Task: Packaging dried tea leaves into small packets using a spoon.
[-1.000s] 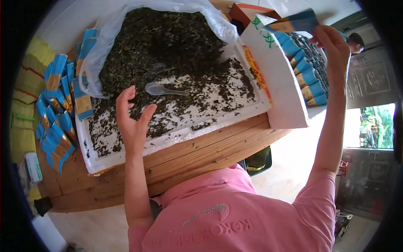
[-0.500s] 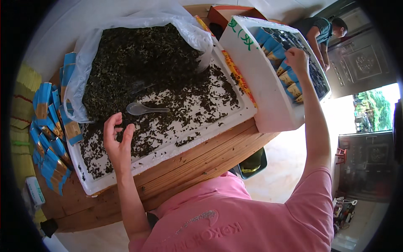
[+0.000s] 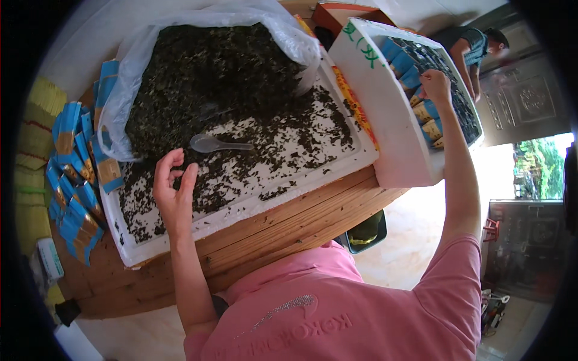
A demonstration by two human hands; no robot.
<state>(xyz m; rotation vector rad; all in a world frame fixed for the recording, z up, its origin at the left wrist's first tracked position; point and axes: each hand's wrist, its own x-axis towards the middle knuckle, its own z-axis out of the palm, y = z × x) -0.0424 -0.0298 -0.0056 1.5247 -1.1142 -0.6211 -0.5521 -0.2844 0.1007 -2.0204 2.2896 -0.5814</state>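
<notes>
My left hand [image 3: 174, 189] hovers over the near left part of a white foam tray [image 3: 241, 215], fingers apart and holding nothing. Dark dried tea leaves [image 3: 192, 72] are heaped in a clear plastic bag [image 3: 123, 84] on the tray, and loose ones lie scattered in front. A translucent plastic spoon [image 3: 220, 144] rests on the leaves, just beyond my left hand. At the right, my right hand [image 3: 437, 87] reaches into a tall white foam box [image 3: 391, 114], fingers closed among blue and tan packets [image 3: 426, 111]. Whatever those fingers grip is hidden.
More blue and tan packets [image 3: 78, 180] are piled left of the tray on the wooden table [image 3: 283, 219]. Stacked yellow bundles [image 3: 36, 138] stand at the far left. A dark bin [image 3: 367, 231] sits below the table edge. Another person [image 3: 472, 54] bends beyond the box.
The whole view has shifted slightly, moving the table things up and right in the picture. My right hand sits slightly lower against the box's packets; my left hand keeps much the same pose.
</notes>
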